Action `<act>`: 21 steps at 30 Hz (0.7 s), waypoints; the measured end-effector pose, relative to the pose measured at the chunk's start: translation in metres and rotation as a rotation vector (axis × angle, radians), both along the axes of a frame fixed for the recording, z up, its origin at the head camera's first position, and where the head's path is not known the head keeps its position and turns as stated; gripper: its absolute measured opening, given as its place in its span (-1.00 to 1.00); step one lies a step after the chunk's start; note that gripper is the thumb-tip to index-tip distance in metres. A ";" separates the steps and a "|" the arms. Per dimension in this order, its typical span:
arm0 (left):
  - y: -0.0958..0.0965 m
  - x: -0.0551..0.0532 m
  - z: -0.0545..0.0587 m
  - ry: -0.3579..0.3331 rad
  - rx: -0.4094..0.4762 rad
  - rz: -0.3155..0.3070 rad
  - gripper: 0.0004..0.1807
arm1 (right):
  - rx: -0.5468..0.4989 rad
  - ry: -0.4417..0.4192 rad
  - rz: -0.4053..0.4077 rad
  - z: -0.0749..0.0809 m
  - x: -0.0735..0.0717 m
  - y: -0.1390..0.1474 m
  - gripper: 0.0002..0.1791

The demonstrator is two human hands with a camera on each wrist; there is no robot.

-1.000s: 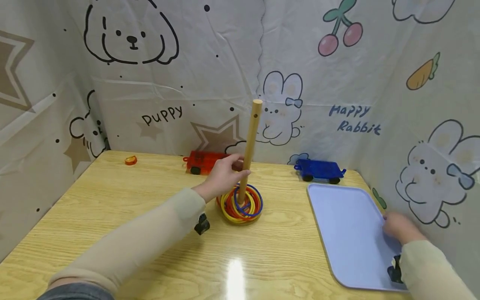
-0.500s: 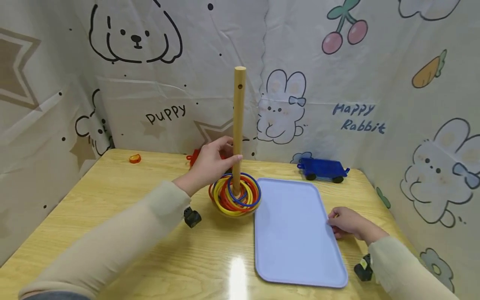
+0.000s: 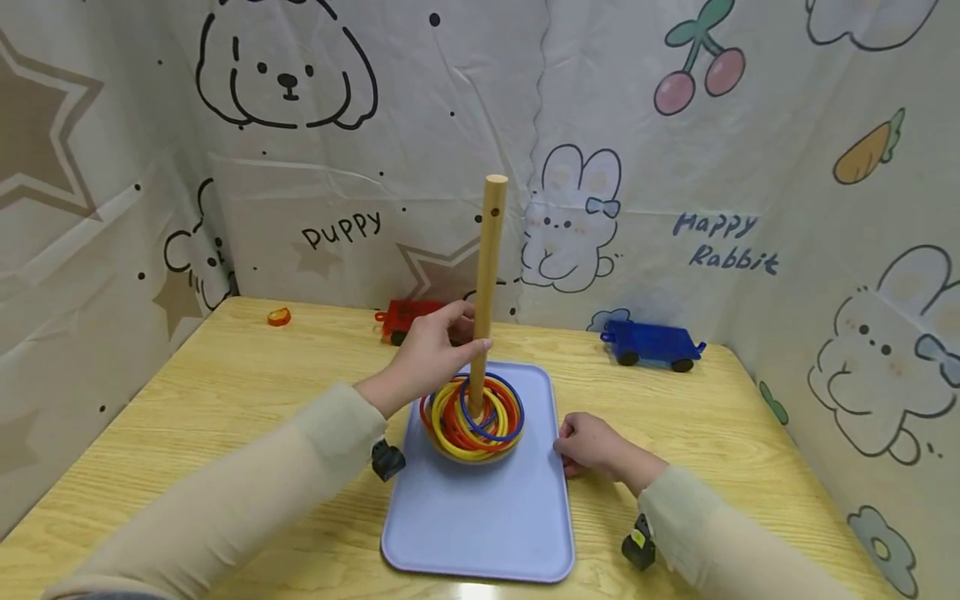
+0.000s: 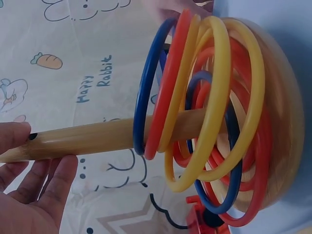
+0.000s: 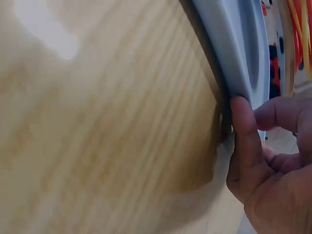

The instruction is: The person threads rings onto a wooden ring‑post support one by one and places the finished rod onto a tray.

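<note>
My left hand (image 3: 423, 354) grips the upright wooden pole (image 3: 489, 258) of a ring-toss stand. Red, yellow and blue rings (image 4: 222, 102) lie loosely round the pole, above its round wooden base (image 4: 291, 141). In the head view the stand appears over the back half of a pale blue tray (image 3: 480, 533); whether the base touches the tray is hard to tell. On the tray's right side, my right hand (image 3: 600, 450) pinches the rim, with thumb and fingers on it in the right wrist view.
Behind my left hand, a red toy wagon (image 3: 405, 318) stands by the back curtain. A blue toy wagon (image 3: 652, 343) is at the back right. One small orange-red piece (image 3: 279, 317) lies at the far left of the wooden table (image 3: 292, 400).
My right hand has slid the tray leftward from the table's right side to beneath the ring stand. The left hand lifted the stand, then lowered it.
</note>
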State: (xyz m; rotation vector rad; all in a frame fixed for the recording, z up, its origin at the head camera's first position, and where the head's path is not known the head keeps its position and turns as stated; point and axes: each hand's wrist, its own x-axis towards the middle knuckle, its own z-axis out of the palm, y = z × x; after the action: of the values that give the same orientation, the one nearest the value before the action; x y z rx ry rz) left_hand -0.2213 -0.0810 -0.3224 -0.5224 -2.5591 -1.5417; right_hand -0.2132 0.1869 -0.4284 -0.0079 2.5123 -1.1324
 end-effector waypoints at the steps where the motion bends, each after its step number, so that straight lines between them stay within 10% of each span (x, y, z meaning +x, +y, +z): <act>1: 0.000 0.001 0.000 0.001 -0.002 0.002 -0.69 | 0.007 0.003 -0.003 0.000 0.001 -0.001 -0.82; 21: 0.006 0.008 -0.024 0.017 -0.083 -0.016 -0.71 | 0.000 -0.018 0.019 0.008 0.008 -0.005 -0.86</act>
State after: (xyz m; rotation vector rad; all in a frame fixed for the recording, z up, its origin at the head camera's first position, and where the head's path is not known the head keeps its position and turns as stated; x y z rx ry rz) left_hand -0.2136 -0.0746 -0.3468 -0.5641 -2.6216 -1.4339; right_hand -0.2054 0.1823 -0.4208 -0.0206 2.4906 -1.1207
